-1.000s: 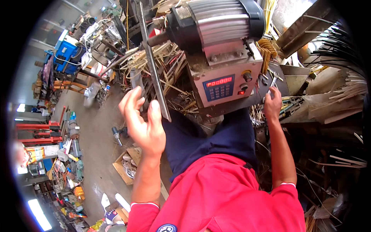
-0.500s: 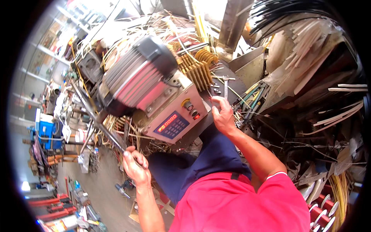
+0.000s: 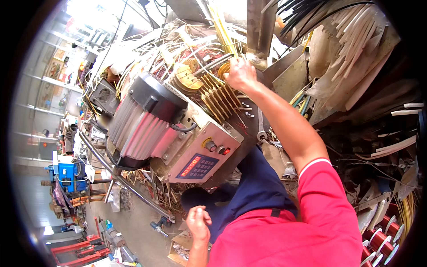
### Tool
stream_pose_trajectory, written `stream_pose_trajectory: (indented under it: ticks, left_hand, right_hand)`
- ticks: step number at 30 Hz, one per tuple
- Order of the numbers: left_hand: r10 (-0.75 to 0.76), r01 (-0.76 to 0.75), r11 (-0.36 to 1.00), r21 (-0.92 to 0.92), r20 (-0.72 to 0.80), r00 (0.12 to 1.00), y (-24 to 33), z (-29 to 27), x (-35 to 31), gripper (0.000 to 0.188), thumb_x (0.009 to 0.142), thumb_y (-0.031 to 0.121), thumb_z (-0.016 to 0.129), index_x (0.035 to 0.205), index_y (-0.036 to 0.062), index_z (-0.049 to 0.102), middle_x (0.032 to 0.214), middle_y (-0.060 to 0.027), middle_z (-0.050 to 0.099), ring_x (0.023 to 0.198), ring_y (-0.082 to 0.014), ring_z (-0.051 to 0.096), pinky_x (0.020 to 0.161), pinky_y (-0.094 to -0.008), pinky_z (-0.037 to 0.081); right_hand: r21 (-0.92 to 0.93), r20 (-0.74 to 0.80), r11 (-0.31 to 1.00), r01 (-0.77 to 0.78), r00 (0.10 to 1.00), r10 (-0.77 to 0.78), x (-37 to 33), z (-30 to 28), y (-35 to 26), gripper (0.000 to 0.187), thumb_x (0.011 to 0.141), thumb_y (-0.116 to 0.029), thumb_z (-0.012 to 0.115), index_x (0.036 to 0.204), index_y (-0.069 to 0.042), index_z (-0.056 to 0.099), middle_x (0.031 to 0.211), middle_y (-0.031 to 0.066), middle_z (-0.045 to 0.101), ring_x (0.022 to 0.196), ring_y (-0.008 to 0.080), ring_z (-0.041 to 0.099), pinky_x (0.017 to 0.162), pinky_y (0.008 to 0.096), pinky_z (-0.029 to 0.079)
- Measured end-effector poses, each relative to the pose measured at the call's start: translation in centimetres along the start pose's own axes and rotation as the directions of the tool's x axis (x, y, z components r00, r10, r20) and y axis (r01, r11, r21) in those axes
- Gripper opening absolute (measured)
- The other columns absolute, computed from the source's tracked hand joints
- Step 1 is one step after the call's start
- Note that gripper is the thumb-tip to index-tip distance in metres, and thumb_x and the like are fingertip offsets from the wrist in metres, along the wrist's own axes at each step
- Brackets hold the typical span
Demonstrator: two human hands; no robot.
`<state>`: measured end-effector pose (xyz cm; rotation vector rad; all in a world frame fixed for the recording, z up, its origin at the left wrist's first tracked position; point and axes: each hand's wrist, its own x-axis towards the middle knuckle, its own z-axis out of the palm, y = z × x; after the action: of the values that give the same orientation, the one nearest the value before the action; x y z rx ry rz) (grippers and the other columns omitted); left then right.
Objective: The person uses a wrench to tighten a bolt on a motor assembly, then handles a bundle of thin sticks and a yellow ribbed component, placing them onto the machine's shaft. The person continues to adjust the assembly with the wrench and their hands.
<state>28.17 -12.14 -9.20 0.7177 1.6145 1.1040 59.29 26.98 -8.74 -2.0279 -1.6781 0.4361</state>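
Observation:
My right hand [image 3: 241,74] reaches to the far end of the ribbed yellow coil former [image 3: 218,100], beside a small round yellow piece [image 3: 223,70]. Its fingers are closed, but what they grip is hidden behind the hand. Close to my lap, my left hand [image 3: 199,221] has its fingers curled in with nothing visible in them. A machine with a grey-and-black motor [image 3: 144,120] stands before me. Its front panel [image 3: 200,164] carries a blue keypad and a lit red switch. Along its left side runs a long metal bar [image 3: 144,200].
Beneath my right forearm lies a wrench [image 3: 261,127]. Tangled wire and strips [image 3: 147,44] are heaped behind the machine. Pale sleeving [image 3: 362,40] hangs at right, above wire spools [image 3: 382,240]. A power drill [image 3: 158,228] lies on the floor at left.
My right hand has moved up and away from me to the coil former's far end. My left hand has let go of the metal bar and drawn back toward my lap. The view has shifted.

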Motion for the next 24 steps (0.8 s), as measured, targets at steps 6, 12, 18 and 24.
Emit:
stream_pose_trajectory:
  ticks: [6,12,18,24]
  left_hand:
    - [0.044,-0.056,0.989,0.134,0.094,0.995,-0.5,0.6,-1.0,0.013,0.099,0.012,0.059,0.102,-0.0003,0.062,0.067,-0.0038,0.058,0.053,-0.0089,0.053,0.049,-0.0219,0.044]
    - [0.028,-0.04,0.991,0.132,0.091,0.995,-0.9,0.4,-1.0,0.012,0.099,0.011,0.06,0.102,-0.0002,0.064,0.069,-0.0027,0.06,0.057,-0.0069,0.054,0.052,-0.0209,0.046]
    - [0.123,-0.139,0.985,0.103,0.146,0.982,1.0,0.7,-0.6,0.013,0.1,0.011,0.06,0.106,0.0005,0.064,0.072,-0.0015,0.06,0.06,-0.0064,0.055,0.055,-0.021,0.047]
    - [0.475,-0.481,0.876,0.032,0.11,0.873,5.4,3.0,-0.3,0.044,0.102,0.03,0.053,0.13,-0.0032,0.056,0.098,-0.01,0.064,0.08,-0.0148,0.06,0.061,-0.0254,0.049]
  right_hand:
    - [-0.142,0.385,0.984,-0.11,0.909,0.158,4.6,0.2,2.0,0.055,0.077,-0.044,0.071,0.116,-0.006,0.07,0.124,0.0161,0.069,0.117,0.0323,0.065,0.097,0.0454,0.05]
    - [0.498,-0.008,0.867,0.026,1.0,-0.025,3.7,0.2,3.8,0.055,0.072,-0.036,0.076,0.114,-0.001,0.068,0.098,0.0139,0.074,0.084,0.0204,0.071,0.076,0.0329,0.057]
    - [0.983,0.099,-0.116,-0.144,0.939,-0.33,-1.8,-5.3,3.2,0.049,0.098,-0.031,0.05,0.136,0.0,0.05,0.12,0.0116,0.065,0.107,0.0209,0.065,0.094,0.0389,0.051]
    - [0.906,0.123,-0.316,-0.283,0.888,-0.442,-18.9,-8.4,1.0,0.056,0.099,-0.041,0.05,0.137,0.0,0.045,0.124,0.0148,0.062,0.108,0.0262,0.064,0.09,0.0428,0.054]
